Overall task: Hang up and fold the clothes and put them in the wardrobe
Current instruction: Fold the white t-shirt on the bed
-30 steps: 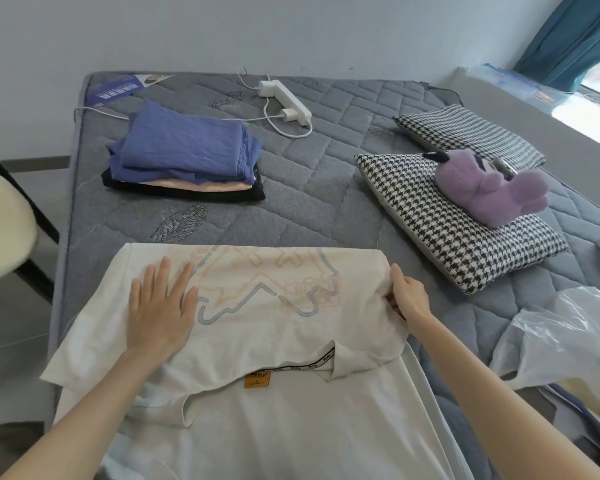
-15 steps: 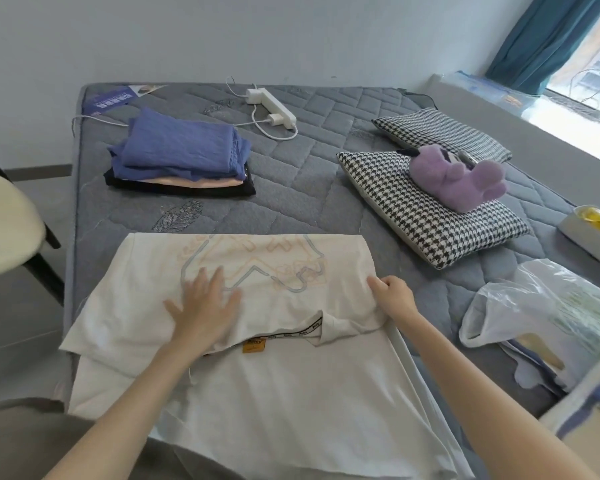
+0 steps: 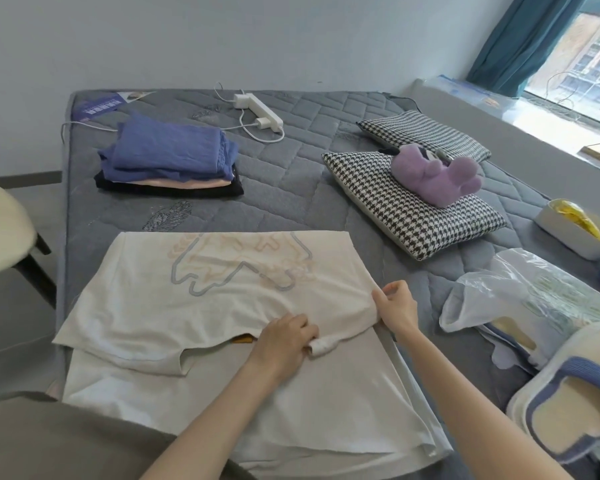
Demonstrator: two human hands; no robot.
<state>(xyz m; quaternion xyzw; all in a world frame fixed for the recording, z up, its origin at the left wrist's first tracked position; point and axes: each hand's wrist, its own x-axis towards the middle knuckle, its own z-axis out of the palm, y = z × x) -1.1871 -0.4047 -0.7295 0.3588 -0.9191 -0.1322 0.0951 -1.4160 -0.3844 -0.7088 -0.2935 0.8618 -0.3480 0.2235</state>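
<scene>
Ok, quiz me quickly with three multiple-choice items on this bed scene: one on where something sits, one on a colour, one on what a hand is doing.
1. Where is the purple plush toy?
A) on the floor
B) on the nearer houndstooth pillow
C) in a drawer

2. What colour is the top garment of the folded pile?
A) red
B) green
C) blue

3. What is the right hand doing?
A) pinching the white T-shirt's right edge
B) raised, holding nothing
C) holding a hanger

Answers:
1 B: the toy rests on the pillow closer to the camera.
2 C: a blue piece lies over peach and black ones.
3 A: thumb and fingers close on the edge of the folded fabric.
</scene>
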